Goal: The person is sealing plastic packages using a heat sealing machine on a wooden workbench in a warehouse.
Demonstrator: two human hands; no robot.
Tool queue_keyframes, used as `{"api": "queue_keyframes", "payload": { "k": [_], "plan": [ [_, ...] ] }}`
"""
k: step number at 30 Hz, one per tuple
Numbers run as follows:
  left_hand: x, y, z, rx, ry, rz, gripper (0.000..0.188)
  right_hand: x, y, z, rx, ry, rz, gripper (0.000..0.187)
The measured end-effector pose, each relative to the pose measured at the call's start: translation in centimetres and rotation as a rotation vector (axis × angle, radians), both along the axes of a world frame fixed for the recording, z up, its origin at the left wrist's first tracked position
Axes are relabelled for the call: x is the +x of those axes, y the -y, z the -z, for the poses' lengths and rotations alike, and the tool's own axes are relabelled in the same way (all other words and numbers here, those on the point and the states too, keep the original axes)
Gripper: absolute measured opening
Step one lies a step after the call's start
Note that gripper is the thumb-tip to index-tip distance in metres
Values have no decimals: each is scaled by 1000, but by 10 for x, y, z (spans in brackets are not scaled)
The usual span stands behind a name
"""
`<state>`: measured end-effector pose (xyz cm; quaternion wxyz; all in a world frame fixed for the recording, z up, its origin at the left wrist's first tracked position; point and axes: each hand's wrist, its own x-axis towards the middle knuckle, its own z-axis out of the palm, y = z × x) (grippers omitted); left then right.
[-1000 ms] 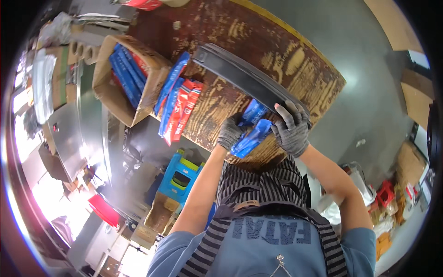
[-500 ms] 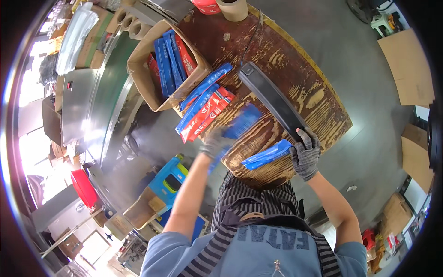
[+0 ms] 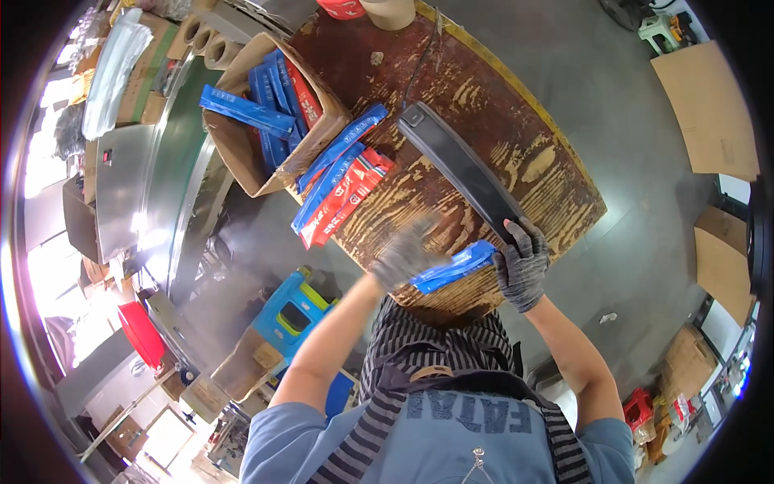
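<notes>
As right hand (image 3: 524, 264) touches black device (image 3: 459, 165), fingers half-curled (image 3: 528, 235)

So the blue pack (image 3: 242, 111) that was a blur with the left hand (image 3: 407, 256) half a second ago is now over the mouth of the box (image 3: 322, 133), one end poking past the left side; can't tell if it's landed. The left hand has swung back toward the near edge of the table, smeared by motion, right by the left end of the other blue pack (image 3: 461, 267). A second ago both packs were down there between the hands, now it's just one. View's shifted since then too: the stool (image 3: 661, 32) at upper right has come in.
</notes>
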<state>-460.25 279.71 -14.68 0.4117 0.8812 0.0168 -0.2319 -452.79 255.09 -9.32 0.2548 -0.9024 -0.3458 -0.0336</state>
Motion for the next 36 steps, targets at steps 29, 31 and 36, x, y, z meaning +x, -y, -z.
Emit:
{"api": "queue_keyframes", "payload": {
  "k": [29,31,36],
  "plan": [
    [20,15,53,-156,-210,46,39,-9,17,-8,156,-378,47,37],
    [36,24,32,-346,-396,-243,42,-8,19,-5,124,-364,22,32],
    [42,26,25,-429,-473,-337,47,-7,18,1,101,-344,21,31]
  ]
}}
